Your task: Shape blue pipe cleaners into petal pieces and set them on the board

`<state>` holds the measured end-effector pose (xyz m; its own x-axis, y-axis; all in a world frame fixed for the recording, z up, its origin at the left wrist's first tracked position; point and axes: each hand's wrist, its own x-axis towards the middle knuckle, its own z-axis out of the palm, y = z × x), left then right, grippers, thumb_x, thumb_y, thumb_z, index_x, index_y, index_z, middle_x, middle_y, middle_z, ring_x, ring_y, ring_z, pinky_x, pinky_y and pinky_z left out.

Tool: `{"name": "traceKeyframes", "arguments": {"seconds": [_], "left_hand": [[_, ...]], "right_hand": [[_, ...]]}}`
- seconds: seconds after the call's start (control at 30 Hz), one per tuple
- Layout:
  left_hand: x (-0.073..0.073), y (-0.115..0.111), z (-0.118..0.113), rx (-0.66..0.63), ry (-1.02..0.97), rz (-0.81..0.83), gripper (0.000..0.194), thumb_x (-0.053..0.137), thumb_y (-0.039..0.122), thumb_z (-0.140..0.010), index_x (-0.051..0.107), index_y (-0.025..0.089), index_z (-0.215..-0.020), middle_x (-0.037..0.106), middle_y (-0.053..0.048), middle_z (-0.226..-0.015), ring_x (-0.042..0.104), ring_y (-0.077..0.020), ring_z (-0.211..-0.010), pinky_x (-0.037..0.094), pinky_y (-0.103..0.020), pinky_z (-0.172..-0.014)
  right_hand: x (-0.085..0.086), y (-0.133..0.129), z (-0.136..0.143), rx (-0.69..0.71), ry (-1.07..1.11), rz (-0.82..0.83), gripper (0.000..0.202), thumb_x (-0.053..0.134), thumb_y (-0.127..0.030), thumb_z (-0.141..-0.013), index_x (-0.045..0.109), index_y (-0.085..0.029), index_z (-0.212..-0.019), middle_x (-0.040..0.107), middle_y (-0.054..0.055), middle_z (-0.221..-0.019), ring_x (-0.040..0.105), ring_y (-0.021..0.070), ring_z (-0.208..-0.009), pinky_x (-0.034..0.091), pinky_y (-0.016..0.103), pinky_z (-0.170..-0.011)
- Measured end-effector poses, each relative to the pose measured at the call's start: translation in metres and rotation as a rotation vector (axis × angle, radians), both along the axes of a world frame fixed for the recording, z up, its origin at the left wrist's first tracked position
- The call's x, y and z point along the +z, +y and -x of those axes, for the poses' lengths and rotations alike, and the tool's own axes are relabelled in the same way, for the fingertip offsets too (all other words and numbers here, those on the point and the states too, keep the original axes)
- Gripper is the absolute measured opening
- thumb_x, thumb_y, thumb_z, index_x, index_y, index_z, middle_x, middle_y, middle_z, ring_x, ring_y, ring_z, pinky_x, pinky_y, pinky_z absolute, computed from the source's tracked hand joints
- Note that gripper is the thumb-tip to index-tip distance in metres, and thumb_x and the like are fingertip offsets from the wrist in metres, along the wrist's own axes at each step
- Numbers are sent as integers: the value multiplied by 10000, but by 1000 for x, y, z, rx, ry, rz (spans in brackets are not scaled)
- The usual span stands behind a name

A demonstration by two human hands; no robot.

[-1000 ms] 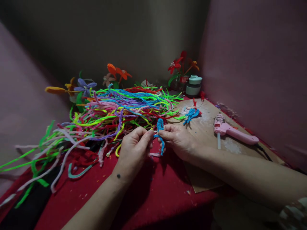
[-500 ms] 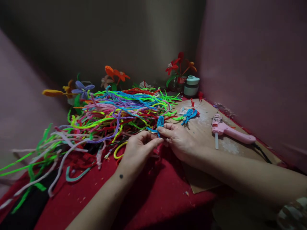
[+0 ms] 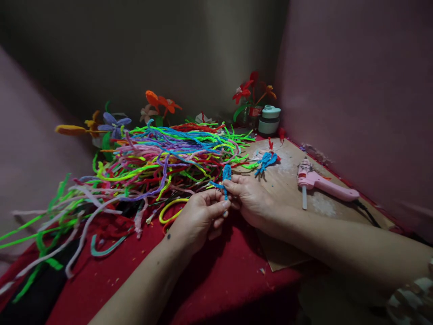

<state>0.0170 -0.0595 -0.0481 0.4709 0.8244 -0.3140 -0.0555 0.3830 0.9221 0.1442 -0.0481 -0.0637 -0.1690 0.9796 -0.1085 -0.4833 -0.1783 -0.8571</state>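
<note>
Between my hands is a blue pipe cleaner [image 3: 227, 173], bent into a narrow upright loop with a loose end sticking out to the left. My right hand [image 3: 248, 194] pinches it below the loop. Lower down, the thumb and fingers of my left hand [image 3: 208, 210] are closed on its hanging end. Just right of my hands, a blue pipe-cleaner bundle [image 3: 267, 161] rests on the brown board [image 3: 287, 180]. A large heap of coloured pipe cleaners [image 3: 176, 149] lies beyond and left of my left hand.
A pink glue gun [image 3: 324, 185] with a glue stick and black cord lies on the board. Yellow-handled scissors [image 3: 165, 214] are beside my left hand. Behind stand pipe-cleaner flowers [image 3: 241, 91] and a pale green lidded cup [image 3: 269, 121]. Red cloth [image 3: 230, 271] covers the table.
My left hand has shifted slightly down, and its fingers now sit lower on the blue pipe cleaner, showing more of its end. My right hand keeps its pinch.
</note>
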Motion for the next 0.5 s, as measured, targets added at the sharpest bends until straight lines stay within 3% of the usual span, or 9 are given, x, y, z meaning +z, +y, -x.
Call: {"name": "traceKeyframes", "arguments": {"seconds": [0.13, 0.27, 0.37, 0.5], "left_hand": [[2, -5, -2, -11, 79, 2, 204, 651, 263, -666, 470, 175, -703, 449, 82, -489, 298, -20, -324, 220, -144, -295], [5, -6, -3, 0, 300, -96, 176, 620, 249, -658, 467, 165, -635, 458, 78, -437, 294, -19, -289, 187, -142, -295], [9, -3, 0, 103, 369, -186, 187, 618, 285, -670, 482, 160, -643, 429, 85, -418, 310, -23, -308, 212, -142, -319], [15, 2, 8, 255, 296, -293, 296, 636, 398, -679, 527, 177, -843, 455, 88, -460, 374, -50, -343, 291, -165, -361]], "right_hand": [[3, 2, -2, -13, -8, -3, 231, 607, -265, -707, 417, -173, -612, 404, -65, -472, 324, 43, -388, 186, 211, -392], [7, 6, -7, -84, -19, -29, 245, 611, -247, -699, 395, -181, -605, 340, -84, -465, 259, 40, -378, 153, 225, -396], [8, 6, -7, -24, -46, -54, 270, 620, -286, -700, 394, -180, -598, 345, -83, -467, 254, 42, -389, 151, 230, -413], [10, 0, -5, -3, -154, -95, 269, 636, -316, -690, 438, -169, -582, 374, -77, -457, 277, 44, -396, 168, 232, -415]]}}
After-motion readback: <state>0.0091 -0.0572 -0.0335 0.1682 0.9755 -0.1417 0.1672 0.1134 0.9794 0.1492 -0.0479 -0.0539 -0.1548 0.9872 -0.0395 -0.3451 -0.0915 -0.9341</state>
